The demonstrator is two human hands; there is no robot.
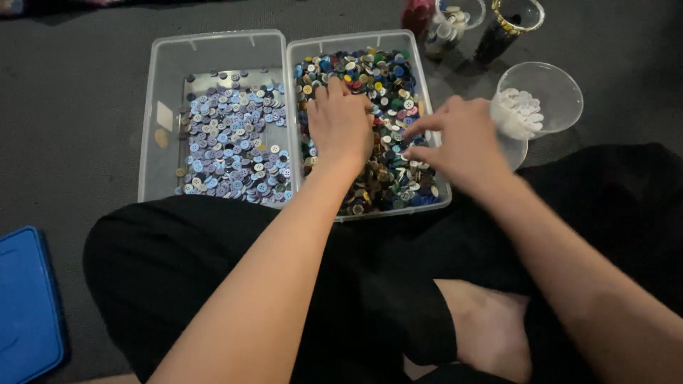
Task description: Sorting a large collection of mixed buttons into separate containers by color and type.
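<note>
Grey carpet under two clear bins of buttons.
Left hand (pixel 340 126) rests flat, fingers spread, on the mixed-colour button bin (pixel 421 186); right hand (pixel 461 146) pinches narrowly at its right edge, nearer the cup of white buttons (pixel 535 105); blue-button bin (pixel 160 107) lies left.

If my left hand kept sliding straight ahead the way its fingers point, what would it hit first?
Probably more mixed coloured buttons ahead of the left hand, then the far wall of the clear plastic tub; depth is unclear.

I'm looking down at a home floor here: grey carpet (pixel 78 107) underfoot, the person sitting cross-legged with a bare foot (pixel 491 327) tucked in. Clear plastic tubs (pixel 160 121) of sewing buttons (pixel 235 142) sit right on the carpet.
</note>
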